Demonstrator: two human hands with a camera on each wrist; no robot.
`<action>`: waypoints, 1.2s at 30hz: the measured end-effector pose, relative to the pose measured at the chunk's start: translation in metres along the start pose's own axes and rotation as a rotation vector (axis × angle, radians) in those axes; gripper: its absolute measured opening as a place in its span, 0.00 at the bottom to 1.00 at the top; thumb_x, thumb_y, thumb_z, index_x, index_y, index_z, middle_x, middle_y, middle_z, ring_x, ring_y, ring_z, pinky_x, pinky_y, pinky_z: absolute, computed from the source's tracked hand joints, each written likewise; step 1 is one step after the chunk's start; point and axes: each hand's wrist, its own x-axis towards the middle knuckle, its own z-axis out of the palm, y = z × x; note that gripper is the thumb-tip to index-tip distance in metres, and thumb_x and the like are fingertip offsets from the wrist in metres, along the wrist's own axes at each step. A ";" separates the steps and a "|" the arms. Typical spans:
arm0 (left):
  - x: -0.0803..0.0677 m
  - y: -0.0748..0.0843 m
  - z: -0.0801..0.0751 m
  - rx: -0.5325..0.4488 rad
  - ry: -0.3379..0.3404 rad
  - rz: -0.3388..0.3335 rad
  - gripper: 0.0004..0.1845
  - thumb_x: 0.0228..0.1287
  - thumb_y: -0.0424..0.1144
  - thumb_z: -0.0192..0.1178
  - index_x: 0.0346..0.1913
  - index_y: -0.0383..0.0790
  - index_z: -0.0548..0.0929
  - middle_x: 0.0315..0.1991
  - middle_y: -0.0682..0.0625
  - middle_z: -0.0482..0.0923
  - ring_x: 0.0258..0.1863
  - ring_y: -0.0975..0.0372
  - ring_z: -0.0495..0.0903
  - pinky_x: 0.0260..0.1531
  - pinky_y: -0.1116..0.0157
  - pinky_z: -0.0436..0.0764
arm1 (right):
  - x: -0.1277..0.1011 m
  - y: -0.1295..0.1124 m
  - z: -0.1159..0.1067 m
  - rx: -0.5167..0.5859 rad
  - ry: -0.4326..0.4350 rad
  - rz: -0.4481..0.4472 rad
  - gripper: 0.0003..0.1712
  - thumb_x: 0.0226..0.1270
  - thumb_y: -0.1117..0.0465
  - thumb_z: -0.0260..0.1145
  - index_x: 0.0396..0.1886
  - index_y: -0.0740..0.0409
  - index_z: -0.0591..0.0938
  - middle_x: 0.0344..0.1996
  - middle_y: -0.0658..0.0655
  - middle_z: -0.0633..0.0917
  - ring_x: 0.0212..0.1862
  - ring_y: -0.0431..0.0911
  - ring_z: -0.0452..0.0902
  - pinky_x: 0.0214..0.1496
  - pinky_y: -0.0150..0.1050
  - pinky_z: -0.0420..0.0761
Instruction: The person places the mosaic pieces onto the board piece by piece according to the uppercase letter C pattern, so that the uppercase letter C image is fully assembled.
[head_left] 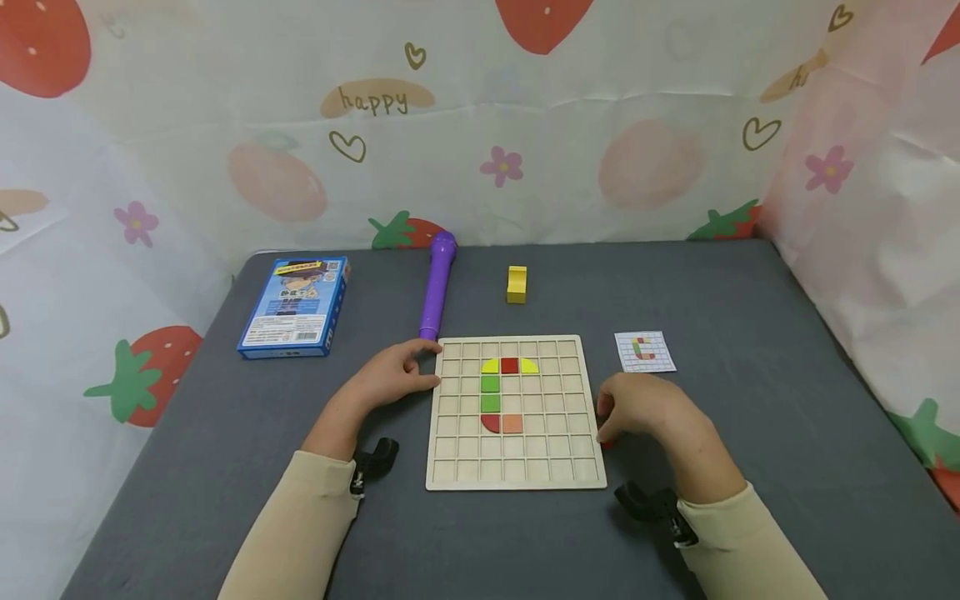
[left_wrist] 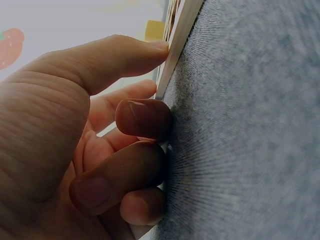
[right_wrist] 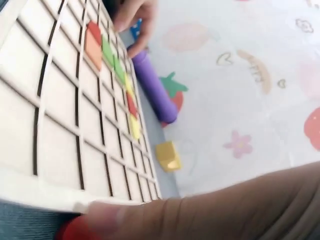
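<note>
A wooden grid board [head_left: 525,467] lies in the middle of the grey cloth. Yellow, red, green and orange tiles [head_left: 491,392] form a C shape on it. My left hand [head_left: 423,364] rests at the board's upper left corner. Its thumb [left_wrist: 150,50] touches the board's edge [left_wrist: 182,25], and the other fingers curl against the cloth. My right hand [head_left: 611,421] sits at the board's right edge with its fingers curled. A small red piece [head_left: 606,444] shows under its fingertips, and the red piece [right_wrist: 72,231] lies at a fingertip beside the board [right_wrist: 60,135].
A pattern card [head_left: 645,352] lies right of the board. Behind the board are a yellow block [head_left: 517,283], a purple cylinder [head_left: 437,285] and a blue box [head_left: 295,306]. Strawberry-print cloth walls stand at the back and on both sides of the table.
</note>
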 end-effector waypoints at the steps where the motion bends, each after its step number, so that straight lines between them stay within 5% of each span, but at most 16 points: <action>1: 0.000 0.000 0.000 -0.001 0.000 0.001 0.26 0.57 0.50 0.66 0.59 0.55 0.73 0.20 0.50 0.68 0.18 0.61 0.65 0.21 0.64 0.63 | 0.000 0.002 0.000 -0.007 -0.021 0.013 0.13 0.45 0.56 0.77 0.27 0.52 0.81 0.24 0.49 0.77 0.27 0.45 0.71 0.29 0.41 0.70; 5: 0.000 -0.001 0.000 -0.004 0.003 -0.005 0.26 0.57 0.50 0.66 0.59 0.56 0.73 0.21 0.49 0.68 0.19 0.60 0.66 0.22 0.63 0.63 | 0.002 0.006 0.001 -0.020 -0.029 0.030 0.12 0.44 0.58 0.77 0.24 0.51 0.80 0.23 0.50 0.77 0.27 0.45 0.71 0.28 0.41 0.69; 12: -0.001 -0.001 0.000 -0.001 0.000 0.000 0.26 0.57 0.50 0.66 0.59 0.55 0.73 0.20 0.49 0.68 0.18 0.60 0.66 0.21 0.63 0.63 | 0.005 0.014 -0.003 -0.061 0.121 0.036 0.10 0.46 0.63 0.73 0.30 0.51 0.83 0.27 0.50 0.80 0.27 0.47 0.72 0.29 0.44 0.71; 23: -0.002 0.001 -0.001 -0.003 0.003 -0.005 0.26 0.57 0.50 0.66 0.59 0.54 0.73 0.20 0.50 0.68 0.18 0.61 0.65 0.21 0.63 0.64 | 0.012 0.022 -0.002 -0.026 0.200 -0.032 0.03 0.48 0.62 0.68 0.20 0.55 0.81 0.18 0.50 0.78 0.22 0.45 0.70 0.26 0.40 0.70; 28: -0.001 0.001 0.000 0.005 0.002 -0.013 0.26 0.57 0.50 0.66 0.59 0.55 0.73 0.21 0.49 0.68 0.18 0.60 0.65 0.21 0.63 0.64 | 0.011 0.028 -0.005 0.039 0.194 -0.014 0.09 0.52 0.59 0.70 0.18 0.54 0.79 0.16 0.50 0.75 0.20 0.45 0.68 0.24 0.39 0.67; 36: -0.001 0.001 0.000 0.007 0.006 0.001 0.26 0.57 0.49 0.66 0.59 0.54 0.74 0.21 0.49 0.68 0.17 0.60 0.65 0.20 0.63 0.64 | 0.012 0.031 -0.005 0.049 0.128 -0.013 0.12 0.48 0.60 0.74 0.29 0.58 0.80 0.21 0.51 0.78 0.23 0.45 0.73 0.27 0.40 0.72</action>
